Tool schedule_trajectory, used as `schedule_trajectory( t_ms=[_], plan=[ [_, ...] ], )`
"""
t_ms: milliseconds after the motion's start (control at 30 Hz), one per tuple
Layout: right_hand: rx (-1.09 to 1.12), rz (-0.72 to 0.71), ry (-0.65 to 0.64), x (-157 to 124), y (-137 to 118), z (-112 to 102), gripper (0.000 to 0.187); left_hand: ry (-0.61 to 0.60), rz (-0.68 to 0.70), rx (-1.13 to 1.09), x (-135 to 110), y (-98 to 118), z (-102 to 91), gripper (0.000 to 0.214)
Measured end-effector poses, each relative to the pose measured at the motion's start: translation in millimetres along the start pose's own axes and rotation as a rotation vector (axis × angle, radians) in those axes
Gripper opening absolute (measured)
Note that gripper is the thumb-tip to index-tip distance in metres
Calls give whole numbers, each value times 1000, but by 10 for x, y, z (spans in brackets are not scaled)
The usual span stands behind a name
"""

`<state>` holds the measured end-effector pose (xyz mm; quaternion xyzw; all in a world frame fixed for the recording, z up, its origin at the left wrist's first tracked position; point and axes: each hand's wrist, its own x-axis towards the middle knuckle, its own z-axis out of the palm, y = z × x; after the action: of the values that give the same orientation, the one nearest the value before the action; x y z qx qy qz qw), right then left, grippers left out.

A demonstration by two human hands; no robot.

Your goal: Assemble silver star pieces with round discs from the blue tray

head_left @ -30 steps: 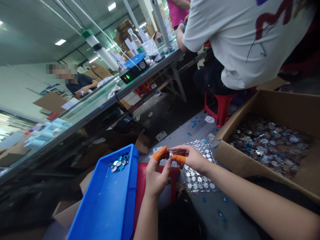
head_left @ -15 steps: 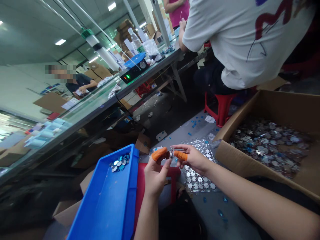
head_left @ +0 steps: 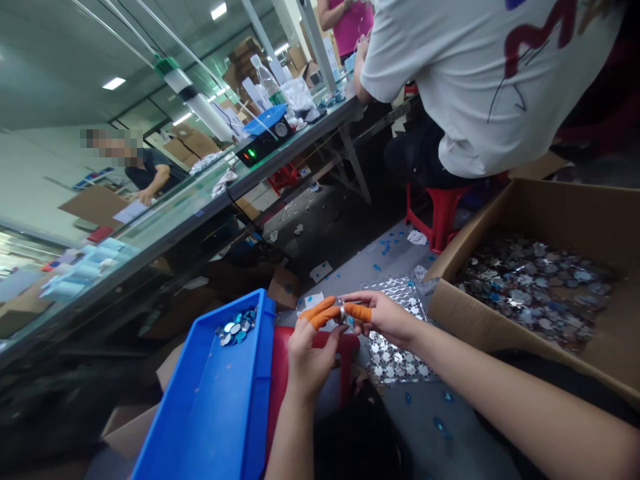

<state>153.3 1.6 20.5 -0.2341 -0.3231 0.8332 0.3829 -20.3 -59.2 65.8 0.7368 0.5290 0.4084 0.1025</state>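
Observation:
My left hand (head_left: 313, 360) and my right hand (head_left: 385, 317) meet above a red stool seat (head_left: 287, 353). Between their fingertips they pinch a small shiny silver piece (head_left: 343, 311), too small to make out exactly. Orange finger cots (head_left: 319, 313) cover my left fingertips, and another orange finger cot (head_left: 358, 312) covers a right finger. Just left of my left hand is a blue plastic tray (head_left: 210, 407), holding a small heap of shiny blue and silver discs (head_left: 236, 328). Under my right hand lies a punched silver sheet (head_left: 395, 353).
A cardboard box (head_left: 500, 320) full of shiny discs stands at right. A co-worker in a white T-shirt (head_left: 480, 80) sits on a red stool (head_left: 440, 217) beside a long glass-topped table (head_left: 165, 220). Blue discs are scattered on the floor (head_left: 420, 413).
My left fingers have closed in on the silver piece, with two orange-capped fingertips now side by side. The whole view has tilted slightly.

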Motion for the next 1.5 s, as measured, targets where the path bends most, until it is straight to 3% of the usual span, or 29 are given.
schedule_trajectory(
  t_ms=[167,333,467,600,700,900,1067,1500],
  plan=[
    [-111,40,-2,5,-10,-48,50,-16,-9,-9,-21,-37,-22,30],
    [-30,86,-15,3,-10,-52,46,-37,103,9,-26,-29,21,36],
    [59,136,13,6,-4,-38,48,-49,96,-3,-39,-33,24,41],
    [-4,151,4,-1,-13,-36,53,-57,82,-30,-41,-45,-15,32],
    [-53,165,-2,-14,-31,-29,55,-39,31,-55,-44,-43,-20,28],
    [-42,195,7,-17,-61,-19,53,-64,-137,-165,-91,-36,19,61],
    [-59,209,5,-28,-83,-11,53,-83,-49,-90,-48,11,-8,53],
    [-33,182,7,-11,-41,-31,47,-87,-20,-46,6,87,-2,47]
  ],
)
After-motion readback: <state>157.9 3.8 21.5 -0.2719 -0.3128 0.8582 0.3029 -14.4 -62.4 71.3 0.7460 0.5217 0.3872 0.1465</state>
